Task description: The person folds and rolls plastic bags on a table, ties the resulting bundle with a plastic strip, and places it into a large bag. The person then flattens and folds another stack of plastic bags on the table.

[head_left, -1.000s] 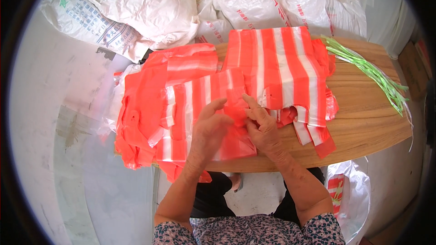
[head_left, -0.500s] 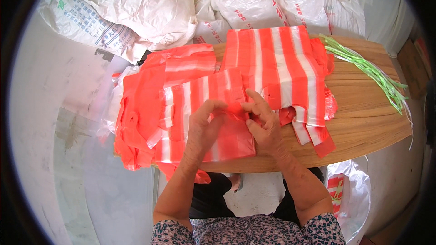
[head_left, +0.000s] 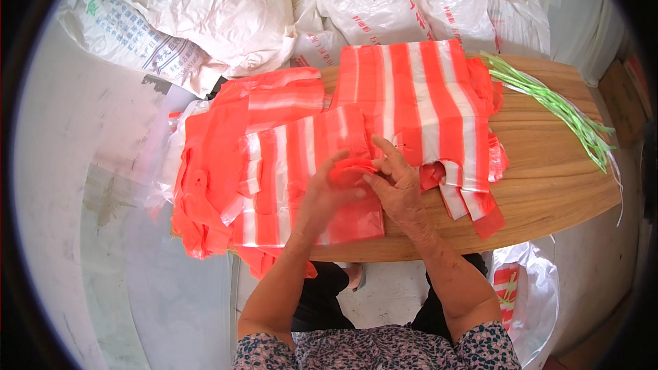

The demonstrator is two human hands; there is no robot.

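Head view: apparently working red plastic (head_left: pixel 351 170) above striped bags (head_left: pixel 282 157), pinched by right hand (head_left: pixel 399 190) at its four o'clock, beside loosely spread left hand (head_left: pixel 325 188) at eight. Next, probably firm that pinch.

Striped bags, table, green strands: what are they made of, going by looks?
Striped bags: probably thin plastic film, glossy; creases catch bright highlights and the edges look limp.
Table: wood or wood-look laminate, smooth satin finish; brown grain shows, but the core can't be told.
Green strands: likely plastic twine or ribbon, slightly shiny; thin, with pale glints.
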